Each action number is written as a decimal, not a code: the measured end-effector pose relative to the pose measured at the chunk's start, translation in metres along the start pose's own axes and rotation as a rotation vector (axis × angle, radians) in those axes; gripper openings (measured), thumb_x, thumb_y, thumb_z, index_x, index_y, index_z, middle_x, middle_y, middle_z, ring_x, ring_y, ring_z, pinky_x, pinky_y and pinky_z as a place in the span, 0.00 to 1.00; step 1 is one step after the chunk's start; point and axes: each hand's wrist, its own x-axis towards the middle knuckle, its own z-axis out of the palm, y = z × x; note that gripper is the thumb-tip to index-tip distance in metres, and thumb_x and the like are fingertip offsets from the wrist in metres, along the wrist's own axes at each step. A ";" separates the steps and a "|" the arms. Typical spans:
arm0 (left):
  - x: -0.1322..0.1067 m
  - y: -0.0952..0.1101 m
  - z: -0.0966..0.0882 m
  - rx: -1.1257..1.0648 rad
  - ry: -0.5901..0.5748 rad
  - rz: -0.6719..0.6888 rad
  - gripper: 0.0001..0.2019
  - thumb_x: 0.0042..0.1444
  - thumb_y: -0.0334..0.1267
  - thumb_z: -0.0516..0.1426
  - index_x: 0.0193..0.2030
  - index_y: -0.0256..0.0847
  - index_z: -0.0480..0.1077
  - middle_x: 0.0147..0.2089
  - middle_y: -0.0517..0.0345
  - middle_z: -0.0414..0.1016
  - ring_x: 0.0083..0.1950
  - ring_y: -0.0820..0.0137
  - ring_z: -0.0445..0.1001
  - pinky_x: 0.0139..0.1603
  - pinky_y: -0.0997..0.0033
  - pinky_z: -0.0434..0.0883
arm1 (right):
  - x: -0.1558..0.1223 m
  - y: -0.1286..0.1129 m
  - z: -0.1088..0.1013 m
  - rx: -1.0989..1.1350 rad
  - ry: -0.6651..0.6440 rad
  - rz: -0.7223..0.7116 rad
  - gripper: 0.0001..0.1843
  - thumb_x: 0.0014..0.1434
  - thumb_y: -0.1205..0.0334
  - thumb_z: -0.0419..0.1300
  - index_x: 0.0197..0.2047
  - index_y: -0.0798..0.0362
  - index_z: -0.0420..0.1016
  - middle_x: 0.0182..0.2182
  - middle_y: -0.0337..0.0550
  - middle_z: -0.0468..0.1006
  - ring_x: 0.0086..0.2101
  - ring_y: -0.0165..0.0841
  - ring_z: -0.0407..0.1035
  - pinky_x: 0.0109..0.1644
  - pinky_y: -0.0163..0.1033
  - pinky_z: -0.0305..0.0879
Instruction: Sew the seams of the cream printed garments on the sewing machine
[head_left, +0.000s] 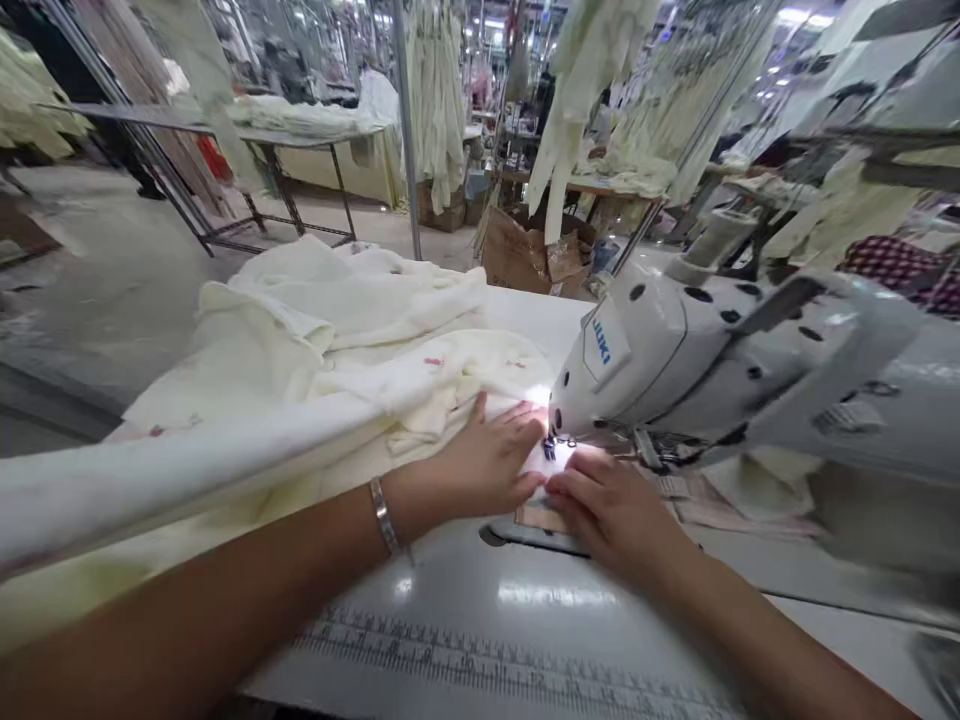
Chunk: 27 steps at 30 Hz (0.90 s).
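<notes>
My left hand [487, 460] lies spread, palm down and unclenched, at the right end of the cream cloth [360, 320]. The cloth heaps to its left and far side, one long fold running from the near left toward the sewing machine [652, 345] at right. The presser foot [550, 449] stands just right of my left fingers and just beyond my right hand [619, 505]. My left is nearer the heap; my right fingers are bent together, whether pinching cloth I cannot tell
</notes>
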 end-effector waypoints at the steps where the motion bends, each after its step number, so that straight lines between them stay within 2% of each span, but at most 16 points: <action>1: -0.002 0.001 0.002 0.002 0.004 0.001 0.15 0.58 0.40 0.50 0.51 0.39 0.57 0.61 0.43 0.58 0.66 0.58 0.50 0.61 0.33 0.38 | -0.005 -0.002 0.001 0.014 0.001 -0.004 0.10 0.63 0.63 0.47 0.34 0.53 0.67 0.29 0.41 0.65 0.29 0.31 0.60 0.32 0.37 0.54; 6: -0.010 0.005 0.009 0.015 0.030 0.024 0.14 0.58 0.39 0.49 0.51 0.39 0.58 0.63 0.43 0.54 0.67 0.59 0.47 0.62 0.35 0.38 | -0.019 -0.006 0.005 0.069 0.070 -0.028 0.10 0.64 0.64 0.47 0.40 0.52 0.70 0.30 0.42 0.67 0.31 0.31 0.63 0.36 0.38 0.58; 10: -0.009 0.005 0.007 0.093 0.076 0.046 0.11 0.60 0.39 0.49 0.47 0.38 0.62 0.59 0.44 0.61 0.63 0.57 0.55 0.61 0.36 0.43 | -0.020 -0.007 0.007 0.070 0.134 -0.060 0.11 0.63 0.65 0.48 0.42 0.53 0.71 0.31 0.42 0.67 0.31 0.31 0.63 0.37 0.39 0.59; 12: -0.008 0.004 0.006 0.167 0.100 0.140 0.08 0.61 0.37 0.49 0.41 0.37 0.66 0.52 0.48 0.67 0.55 0.60 0.63 0.60 0.45 0.52 | -0.020 -0.008 0.007 0.069 0.151 -0.068 0.11 0.63 0.66 0.49 0.42 0.54 0.72 0.31 0.43 0.68 0.30 0.30 0.64 0.36 0.40 0.60; 14: -0.008 0.001 0.007 0.213 0.098 0.281 0.09 0.62 0.32 0.48 0.35 0.37 0.69 0.44 0.53 0.71 0.46 0.67 0.67 0.54 0.59 0.62 | -0.020 -0.008 0.006 0.103 0.142 -0.052 0.12 0.62 0.65 0.50 0.43 0.53 0.73 0.31 0.44 0.69 0.31 0.31 0.65 0.36 0.40 0.62; 16: -0.007 -0.002 0.008 0.214 0.090 0.379 0.10 0.61 0.30 0.48 0.34 0.37 0.70 0.40 0.56 0.71 0.41 0.70 0.66 0.46 0.68 0.65 | -0.019 -0.005 0.006 0.228 0.134 0.058 0.12 0.61 0.61 0.52 0.41 0.51 0.75 0.31 0.43 0.71 0.31 0.32 0.67 0.36 0.40 0.64; 18: -0.006 -0.006 0.010 0.208 0.101 0.395 0.10 0.61 0.30 0.49 0.34 0.38 0.71 0.39 0.56 0.71 0.39 0.70 0.65 0.44 0.70 0.65 | -0.018 0.001 0.006 0.365 0.184 0.245 0.15 0.61 0.55 0.51 0.38 0.51 0.76 0.30 0.43 0.74 0.31 0.32 0.70 0.35 0.39 0.67; 21: -0.005 -0.008 0.010 0.222 0.110 0.400 0.11 0.61 0.29 0.48 0.34 0.39 0.71 0.41 0.57 0.71 0.38 0.72 0.65 0.43 0.71 0.65 | -0.016 0.012 0.006 0.427 0.299 0.468 0.24 0.64 0.51 0.42 0.35 0.55 0.75 0.27 0.45 0.77 0.27 0.33 0.72 0.32 0.38 0.70; 23: -0.005 -0.007 0.009 0.232 0.108 0.397 0.12 0.61 0.29 0.48 0.33 0.38 0.71 0.41 0.58 0.71 0.37 0.73 0.65 0.43 0.71 0.65 | -0.017 0.016 0.005 0.406 0.306 0.506 0.26 0.64 0.51 0.40 0.35 0.56 0.74 0.26 0.46 0.77 0.27 0.34 0.73 0.32 0.38 0.71; 25: -0.005 -0.006 0.008 0.233 0.111 0.390 0.12 0.61 0.29 0.48 0.33 0.38 0.71 0.41 0.58 0.71 0.37 0.73 0.65 0.44 0.71 0.65 | -0.020 0.014 0.003 0.387 0.280 0.509 0.22 0.62 0.49 0.46 0.35 0.54 0.75 0.31 0.46 0.78 0.33 0.36 0.74 0.35 0.40 0.71; 27: -0.005 -0.006 0.007 0.229 0.106 0.395 0.11 0.61 0.29 0.48 0.33 0.38 0.71 0.41 0.58 0.71 0.38 0.72 0.65 0.45 0.70 0.65 | -0.024 0.012 0.000 0.320 0.232 0.453 0.18 0.58 0.48 0.52 0.37 0.51 0.76 0.38 0.46 0.78 0.41 0.41 0.72 0.37 0.42 0.71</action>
